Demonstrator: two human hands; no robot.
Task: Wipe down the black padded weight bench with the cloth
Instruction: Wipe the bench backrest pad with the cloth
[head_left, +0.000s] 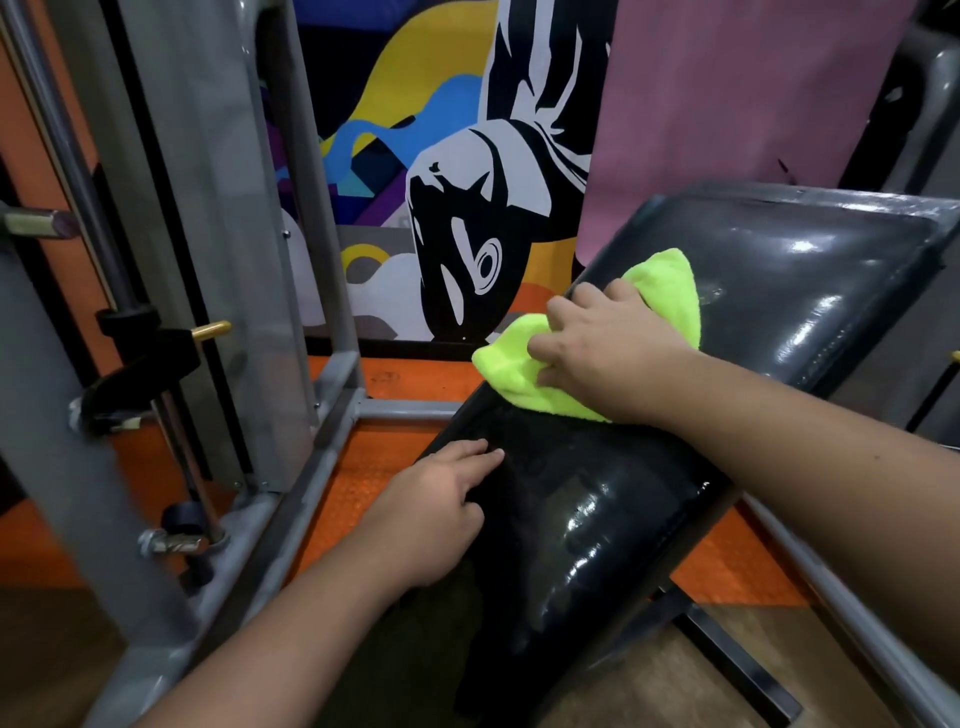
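Observation:
The black padded bench has a glossy seat pad (582, 525) in front of me and a tilted back pad (810, 280) behind it. A bright yellow-green cloth (670, 291) lies bunched over the gap where the two pads meet. My right hand (608, 343) grips the cloth, fingers curled into its folds, pressing it onto the bench. My left hand (436, 499) rests on the left edge of the seat pad with its fingers laid straight on the padding. Both forearms reach in from the bottom of the view.
A grey steel machine frame (171, 322) with a guide rod, black clamp and brass pin stands close on the left. Orange floor mat (363, 483) lies below. A colourful wall mural (457, 208) and a pink panel (727, 114) are behind the bench.

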